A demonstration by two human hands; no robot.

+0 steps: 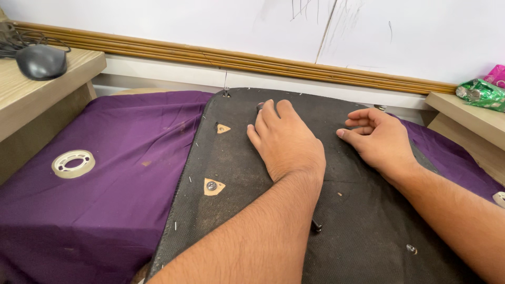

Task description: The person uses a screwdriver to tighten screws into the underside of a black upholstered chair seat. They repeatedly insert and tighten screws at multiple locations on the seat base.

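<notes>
The left hand [286, 142] lies palm down at the centre of the frame, fingers together and pointing up, forearm running to the bottom edge. The right hand [379, 139], right of centre, curls its fingers leftward, forearm reaching the lower right

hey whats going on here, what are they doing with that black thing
A person has both hands on a black fabric-covered panel that lies on a purple cloth. The left hand rests flat, palm down, near its upper middle. The right hand rests beside it with fingers curled. Small cut-outs in the fabric show bolts. A roll of clear tape lies on the cloth to the left, and a computer mouse sits on a wooden ledge.
</notes>
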